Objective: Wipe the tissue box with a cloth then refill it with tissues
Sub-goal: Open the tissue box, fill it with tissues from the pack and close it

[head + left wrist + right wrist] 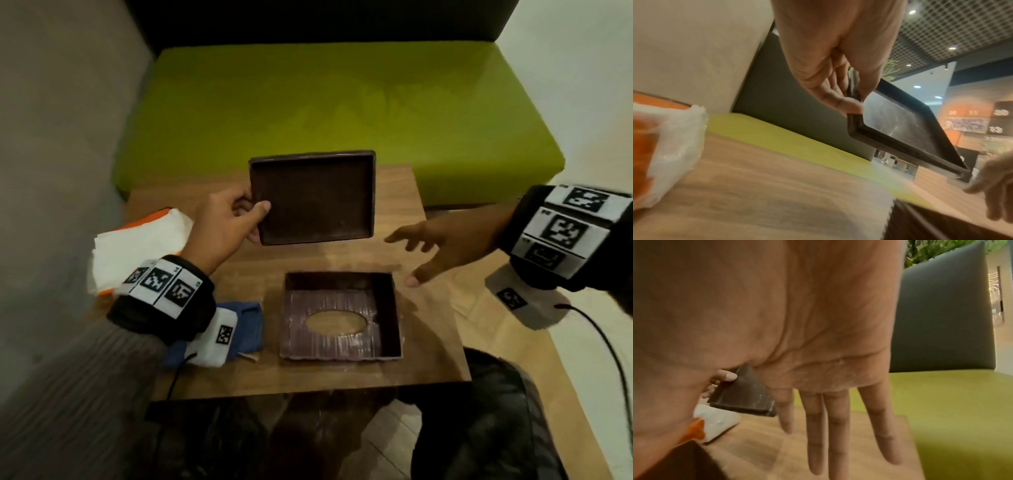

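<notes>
Head view: the left hand (pixel 224 222) pinches the dark base tray (pixel 313 198) above the table (pixel 435 349), beyond the upturned tissue box (pixel 342 317); the right hand (pixel 442 243) hovers spread, holding nothing. Left wrist view: thumb and fingers (pixel 840 97) clamp the tray's corner. Right wrist view: fingers straight, apart.

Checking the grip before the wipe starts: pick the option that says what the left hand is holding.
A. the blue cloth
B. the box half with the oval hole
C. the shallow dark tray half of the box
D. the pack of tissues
C: the left hand pinches the left edge of the shallow dark tray, lifted above the table, while the blue cloth lies untouched.
</notes>
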